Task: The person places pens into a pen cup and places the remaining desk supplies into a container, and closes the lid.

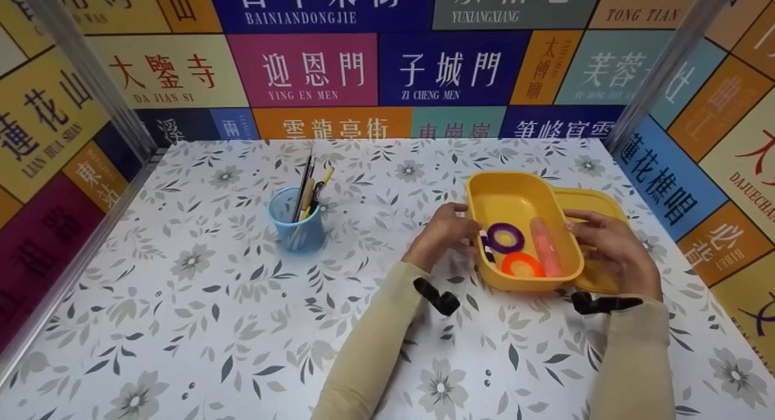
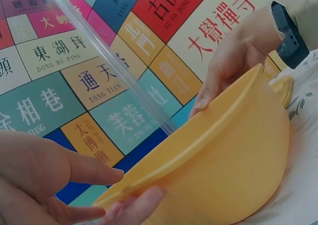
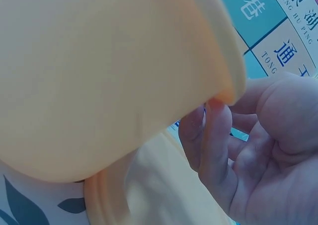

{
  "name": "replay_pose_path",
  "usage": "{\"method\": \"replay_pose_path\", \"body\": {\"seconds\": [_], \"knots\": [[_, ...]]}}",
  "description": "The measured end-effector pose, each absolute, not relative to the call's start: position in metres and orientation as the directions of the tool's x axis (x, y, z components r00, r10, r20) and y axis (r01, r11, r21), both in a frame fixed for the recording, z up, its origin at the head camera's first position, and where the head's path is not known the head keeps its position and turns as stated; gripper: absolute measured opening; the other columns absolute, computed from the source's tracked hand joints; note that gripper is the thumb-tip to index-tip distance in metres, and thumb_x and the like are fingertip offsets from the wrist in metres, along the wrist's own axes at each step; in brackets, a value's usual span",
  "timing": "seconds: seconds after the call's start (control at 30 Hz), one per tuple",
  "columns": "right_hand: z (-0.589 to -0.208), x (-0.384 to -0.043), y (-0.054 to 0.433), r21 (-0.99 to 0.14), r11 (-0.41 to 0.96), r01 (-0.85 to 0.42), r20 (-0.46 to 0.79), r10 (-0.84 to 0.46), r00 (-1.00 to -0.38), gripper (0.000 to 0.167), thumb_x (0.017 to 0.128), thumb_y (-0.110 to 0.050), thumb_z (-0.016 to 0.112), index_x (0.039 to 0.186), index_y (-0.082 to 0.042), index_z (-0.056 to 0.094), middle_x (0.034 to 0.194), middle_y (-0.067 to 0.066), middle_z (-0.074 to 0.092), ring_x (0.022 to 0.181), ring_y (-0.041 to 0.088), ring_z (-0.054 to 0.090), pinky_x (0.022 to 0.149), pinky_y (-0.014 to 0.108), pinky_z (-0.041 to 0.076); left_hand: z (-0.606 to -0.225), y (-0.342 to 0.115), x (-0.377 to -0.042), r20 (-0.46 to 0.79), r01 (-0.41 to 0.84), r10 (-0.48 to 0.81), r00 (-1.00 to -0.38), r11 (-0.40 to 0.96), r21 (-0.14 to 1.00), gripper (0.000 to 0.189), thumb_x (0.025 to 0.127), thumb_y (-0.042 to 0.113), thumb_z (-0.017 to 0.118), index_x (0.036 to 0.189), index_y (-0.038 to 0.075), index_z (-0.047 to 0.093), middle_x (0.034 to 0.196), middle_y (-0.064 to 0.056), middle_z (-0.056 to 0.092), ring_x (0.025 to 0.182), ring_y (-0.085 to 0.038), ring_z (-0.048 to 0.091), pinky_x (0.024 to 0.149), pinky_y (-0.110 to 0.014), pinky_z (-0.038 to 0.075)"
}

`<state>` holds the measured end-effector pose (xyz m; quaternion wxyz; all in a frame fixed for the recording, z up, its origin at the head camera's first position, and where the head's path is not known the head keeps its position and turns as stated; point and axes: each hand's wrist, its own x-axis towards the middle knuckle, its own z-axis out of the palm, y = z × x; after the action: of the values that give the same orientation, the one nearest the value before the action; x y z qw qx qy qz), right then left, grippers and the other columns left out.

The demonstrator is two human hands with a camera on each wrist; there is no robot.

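Note:
A yellow plastic box (image 1: 521, 283) is held from both sides, right of the table's middle. My left hand (image 1: 447, 231) grips its left rim; the left wrist view has the fingers and thumb around the rim (image 2: 164, 160). At the opposite side, my right hand (image 1: 619, 246) pinches the rim, with fingertips under its lip in the right wrist view (image 3: 263, 140). Inside lie a purple ring (image 1: 492, 246), an orange ring (image 1: 533, 262), a long pink translucent piece (image 1: 547, 250) and a dark-and-white striped item (image 1: 488, 249), partly hidden by the wall.
A yellow lid (image 1: 599, 203) lies on the table to the right, partly covered by the box and my right hand. Left of centre stands a light blue cup (image 1: 301, 233) with brushes and pens. Panels with printed characters (image 1: 315, 69) border the table's back and sides.

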<state>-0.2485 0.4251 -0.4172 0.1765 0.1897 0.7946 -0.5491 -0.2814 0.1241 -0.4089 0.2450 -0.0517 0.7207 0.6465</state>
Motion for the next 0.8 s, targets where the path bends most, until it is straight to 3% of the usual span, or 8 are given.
{"method": "replay_pose_path", "body": {"seconds": [0.23, 0.53, 0.8], "knots": [[-0.414, -0.249, 0.426, -0.811, 0.342, 0.476, -0.479, 0.081, -0.874, 0.069, 0.093, -0.053, 0.064, 0.154, -0.035, 0.038, 0.127, -0.017, 0.057, 0.118, 0.014, 0.055, 0.093, 0.022, 0.052, -0.418, 0.119, -0.287, -0.418, -0.428, 0.319, -0.851, 0.042, 0.903, 0.051, 0.091, 0.001, 0.064, 0.14, 0.008, 0.051, 0.11, -0.022, 0.072, 0.092, -0.026, 0.072, 0.081, -0.043, 0.063], [-0.412, -0.249, 0.425, -0.809, 0.36, 0.464, -0.47, 0.076, -0.879, 0.069, 0.094, -0.051, 0.063, 0.154, -0.031, 0.037, 0.128, -0.014, 0.056, 0.117, 0.014, 0.055, 0.093, 0.023, 0.054, -0.424, 0.118, -0.286, -0.431, -0.468, 0.32, -0.844, -0.045, 0.883, 0.048, 0.087, 0.0, 0.065, 0.133, 0.012, 0.053, 0.101, -0.017, 0.07, 0.09, -0.026, 0.07, 0.088, -0.046, 0.061], [-0.405, -0.244, 0.426, -0.786, 0.465, 0.408, -0.426, 0.072, -0.902, 0.072, 0.095, -0.056, 0.057, 0.154, -0.02, 0.038, 0.134, -0.004, 0.053, 0.11, 0.011, 0.06, 0.091, 0.023, 0.057, -0.425, 0.122, -0.286, -0.423, -0.454, 0.289, -0.859, -0.049, 0.889, 0.051, 0.086, -0.004, 0.063, 0.134, 0.011, 0.054, 0.094, -0.015, 0.068, 0.085, -0.025, 0.069, 0.085, -0.049, 0.062]]}}
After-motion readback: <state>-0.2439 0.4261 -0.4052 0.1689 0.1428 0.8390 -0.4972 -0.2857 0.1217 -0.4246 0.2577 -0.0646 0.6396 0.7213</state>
